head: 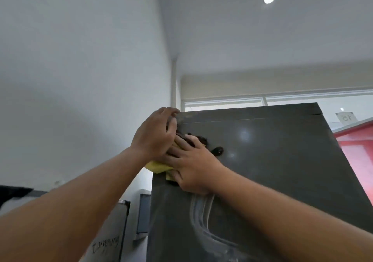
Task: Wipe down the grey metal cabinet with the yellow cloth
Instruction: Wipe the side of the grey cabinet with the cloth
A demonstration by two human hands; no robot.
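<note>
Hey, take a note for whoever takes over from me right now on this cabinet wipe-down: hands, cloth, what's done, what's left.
Right hand: open and flat, pressing the yellow cloth against the grey metal cabinet near its upper left edge.
Left hand: lies over the right hand's fingers by the top left corner; whether it holds the cloth is hidden.
Done: wipe streaks show on the front below the right hand.
Left: the upper right of the front shows no streaks, so it probably needs wiping next.
</note>
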